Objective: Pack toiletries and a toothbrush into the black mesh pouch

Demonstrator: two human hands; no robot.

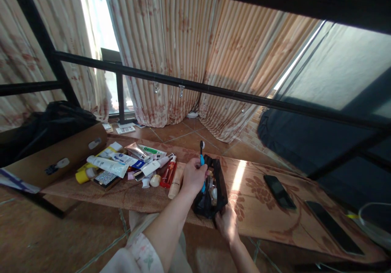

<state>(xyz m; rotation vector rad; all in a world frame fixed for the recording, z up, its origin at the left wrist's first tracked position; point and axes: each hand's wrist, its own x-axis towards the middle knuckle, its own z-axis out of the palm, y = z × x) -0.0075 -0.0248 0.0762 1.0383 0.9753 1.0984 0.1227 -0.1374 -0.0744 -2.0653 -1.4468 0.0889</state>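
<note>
In the head view, our left hand (195, 177) grips a toothbrush (202, 159), bristles up, at the open black pouch (222, 183) on the cloth (252, 220). Our right hand (227, 223) touches the pouch's near right corner; we cannot tell whether its fingers close there. Left lies a red bottle (168, 174); right, a phone (279, 191).

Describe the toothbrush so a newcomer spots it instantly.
On the cloth-covered table, find the open black pouch. At its left side, the left hand holds the toothbrush, head exposed. Its bright blue handle stands out against the black pouch.
</note>
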